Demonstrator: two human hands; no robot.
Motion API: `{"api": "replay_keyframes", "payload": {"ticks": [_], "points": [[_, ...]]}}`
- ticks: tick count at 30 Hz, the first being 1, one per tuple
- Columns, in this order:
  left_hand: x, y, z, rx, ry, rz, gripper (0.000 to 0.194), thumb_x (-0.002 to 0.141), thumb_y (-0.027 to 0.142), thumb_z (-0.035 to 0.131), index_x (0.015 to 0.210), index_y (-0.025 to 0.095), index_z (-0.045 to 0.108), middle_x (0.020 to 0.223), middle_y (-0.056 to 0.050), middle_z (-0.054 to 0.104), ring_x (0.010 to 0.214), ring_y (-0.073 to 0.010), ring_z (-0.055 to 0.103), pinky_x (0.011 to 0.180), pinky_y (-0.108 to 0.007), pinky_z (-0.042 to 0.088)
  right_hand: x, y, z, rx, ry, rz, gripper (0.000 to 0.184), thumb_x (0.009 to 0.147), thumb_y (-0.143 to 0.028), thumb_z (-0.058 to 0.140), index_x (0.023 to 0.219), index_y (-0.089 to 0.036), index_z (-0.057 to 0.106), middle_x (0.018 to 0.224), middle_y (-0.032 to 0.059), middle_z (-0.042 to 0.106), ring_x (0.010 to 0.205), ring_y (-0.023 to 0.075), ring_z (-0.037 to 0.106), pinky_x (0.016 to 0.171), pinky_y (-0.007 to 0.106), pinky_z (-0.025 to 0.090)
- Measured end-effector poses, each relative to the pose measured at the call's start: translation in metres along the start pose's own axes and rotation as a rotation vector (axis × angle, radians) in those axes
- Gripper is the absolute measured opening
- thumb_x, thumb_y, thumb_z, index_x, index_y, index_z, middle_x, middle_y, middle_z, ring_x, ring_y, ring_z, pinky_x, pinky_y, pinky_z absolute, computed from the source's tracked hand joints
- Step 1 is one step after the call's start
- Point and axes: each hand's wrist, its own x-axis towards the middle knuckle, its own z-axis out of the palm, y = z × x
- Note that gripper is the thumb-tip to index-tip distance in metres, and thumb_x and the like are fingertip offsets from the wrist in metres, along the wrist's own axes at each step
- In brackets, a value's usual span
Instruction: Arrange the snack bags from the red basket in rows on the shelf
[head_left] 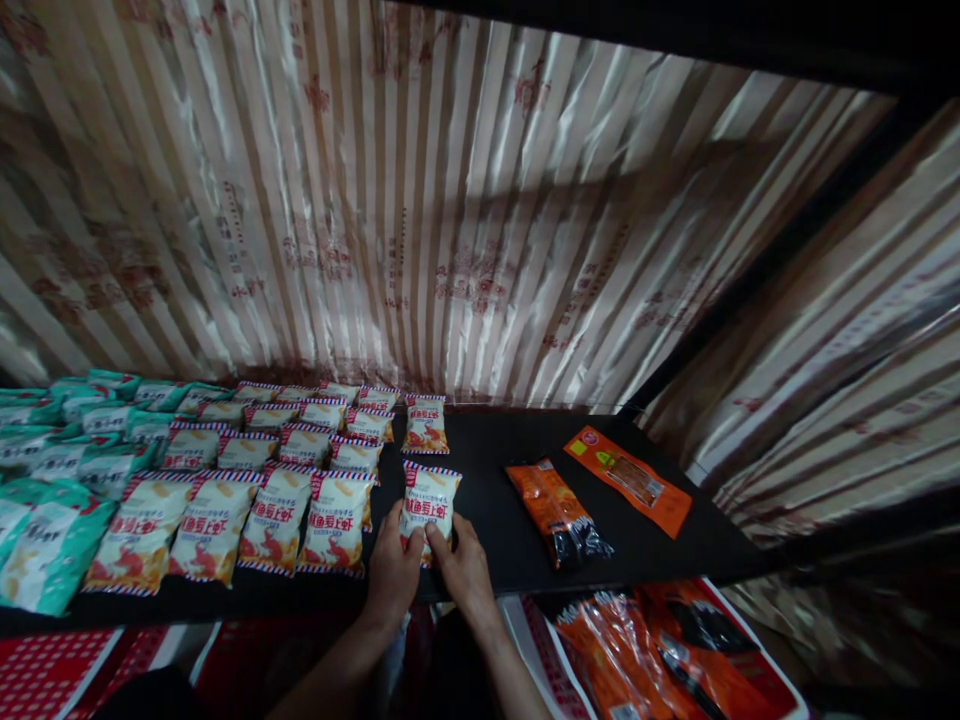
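A small white snack bag (429, 497) with red lettering and a striped top edge stands between my hands on the black shelf. My left hand (396, 560) grips its lower left side. On the lower right side, my right hand (463, 565) presses with thumb and fingers. Directly behind it, a matching snack bag (425, 424) sits apart near the back wall. To the left, several more of the same kind are lined up in rows, the closest being a front-row bag (336, 522). The bottom of the held bag is partly covered by my thumbs.
Teal snack bags (56, 545) fill the shelf's far left. An orange and black packet (556, 510) and a flat orange packet (628, 478) lie on the shelf (484, 440) to the right. Below stands a red and white basket (757, 640) holding orange packets. Striped sheeting (480, 230) hangs behind.
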Motion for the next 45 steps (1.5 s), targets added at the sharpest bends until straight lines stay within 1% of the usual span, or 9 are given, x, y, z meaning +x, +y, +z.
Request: {"api": "replay_keyframes", "payload": {"ticks": [3,8,12,17,23,29,34,38,45], "points": [[0.010,0.005,0.004,0.036,0.013,0.017,0.049,0.077,0.026,0.044,0.122,0.010,0.046,0.121,-0.014,0.055,0.114,-0.0226,0.051,0.098,-0.032,0.037,0.011,-0.001,0.000,0.015,0.007,-0.038,0.036,0.077,-0.041,0.053,0.098,-0.016,0.065,0.096,0.0102,0.066,0.090,0.0236,0.060,0.082,0.032,0.045],[0.028,0.012,0.010,0.084,0.022,0.012,0.048,0.076,0.021,0.046,0.122,0.008,0.046,0.120,-0.016,0.055,0.113,-0.0232,0.051,0.098,-0.032,0.037,0.031,0.001,0.003,0.046,-0.011,-0.093,0.040,0.078,-0.040,0.052,0.106,-0.014,0.063,0.114,0.0126,0.060,0.108,0.0243,0.054,0.096,0.034,0.039],[0.040,0.020,0.010,0.121,0.003,-0.005,0.047,0.076,0.019,0.047,0.122,0.009,0.046,0.122,-0.016,0.054,0.114,-0.0222,0.050,0.099,-0.030,0.035,0.048,0.006,0.005,0.068,-0.022,-0.090,0.042,0.077,-0.041,0.053,0.109,-0.016,0.063,0.126,0.0118,0.053,0.120,0.0244,0.046,0.102,0.035,0.034],[0.053,0.032,0.015,0.105,-0.012,-0.033,0.049,0.076,0.015,0.047,0.124,0.004,0.044,0.125,-0.020,0.051,0.118,-0.0240,0.048,0.098,-0.030,0.035,0.072,0.009,0.007,0.064,-0.009,-0.069,0.043,0.074,-0.041,0.054,0.107,-0.015,0.063,0.134,0.0130,0.046,0.124,0.0257,0.042,0.104,0.037,0.031],[0.069,0.043,0.020,0.087,0.021,-0.013,0.045,0.074,0.014,0.051,0.119,0.009,0.049,0.125,-0.017,0.053,0.118,-0.0235,0.048,0.100,-0.030,0.033,0.094,0.005,0.006,0.084,0.045,-0.014,0.049,0.070,-0.043,0.056,0.109,-0.013,0.062,0.122,0.0139,0.056,0.116,0.0260,0.049,0.101,0.038,0.035],[0.082,0.047,0.018,0.101,0.036,0.018,0.042,0.074,0.013,0.051,0.115,0.007,0.051,0.119,-0.017,0.057,0.112,-0.0227,0.052,0.096,-0.029,0.036,0.105,0.004,0.010,0.131,0.053,0.008,0.051,0.069,-0.043,0.057,0.111,-0.014,0.061,0.116,0.0118,0.061,0.109,0.0258,0.055,0.092,0.035,0.042],[0.089,0.049,0.019,0.072,0.027,0.005,0.041,0.074,0.013,0.050,0.115,0.012,0.053,0.119,-0.014,0.058,0.115,-0.0224,0.051,0.095,-0.028,0.037,0.110,0.000,0.012,0.196,0.009,0.014,0.050,0.071,-0.043,0.056,0.113,-0.016,0.060,0.108,0.0080,0.066,0.101,0.0244,0.060,0.083,0.034,0.047],[0.093,0.047,0.021,0.074,0.048,-0.014,0.044,0.074,0.012,0.049,0.118,0.011,0.052,0.123,-0.014,0.056,0.119,-0.0225,0.048,0.098,-0.028,0.035,0.112,-0.005,0.010,0.215,-0.060,0.041,0.050,0.073,-0.045,0.054,0.112,-0.015,0.059,0.103,0.0075,0.068,0.091,0.0228,0.063,0.077,0.032,0.049],[0.102,0.043,0.022,0.058,0.057,-0.003,0.045,0.072,0.011,0.050,0.117,0.012,0.053,0.122,-0.015,0.057,0.116,-0.0246,0.051,0.096,-0.031,0.036,0.117,-0.009,0.010,0.228,-0.093,0.063,0.049,0.072,-0.044,0.055,0.111,-0.014,0.058,0.099,0.0085,0.069,0.088,0.0235,0.064,0.077,0.034,0.049]]}}
